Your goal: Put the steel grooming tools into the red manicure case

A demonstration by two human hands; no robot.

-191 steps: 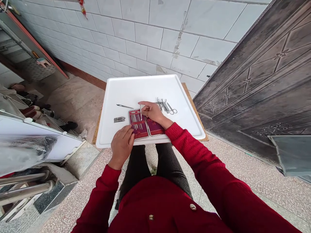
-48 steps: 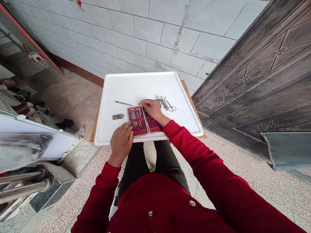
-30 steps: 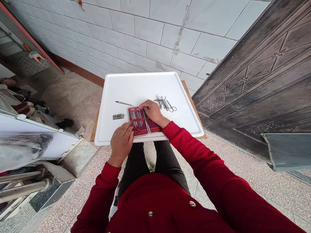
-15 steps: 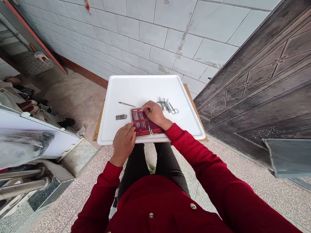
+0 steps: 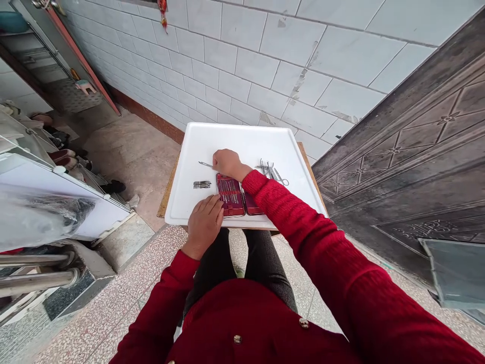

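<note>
An open manicure case (image 5: 234,208) with a dark red lining lies at the front of the white tray (image 5: 178,210). Several slim metal tools stand in a row under its red strap. My left hand (image 5: 204,222) lies on the case's near left edge, fingers stretched out. Beyond the case, my right hand (image 5: 226,163) has its fingers closed at the right end of a thin pointed metal tool (image 5: 205,164); the fingertips are hidden. Left of the case sits a nail clipper (image 5: 202,184). Scissors (image 5: 281,178) and nippers (image 5: 267,168) lie to the right.
Beneath the tray, a wooden board (image 5: 168,194) shows at the sides. A tiled wall (image 5: 246,65) rises behind, and a dark metal door (image 5: 413,151) stands at the right. Shelving with shoes (image 5: 62,157) is on the left.
My right hand has left the case's top edge and moved away from me and to the left, to the thin tool. The left hand stays at the case. The camera view has shifted.
</note>
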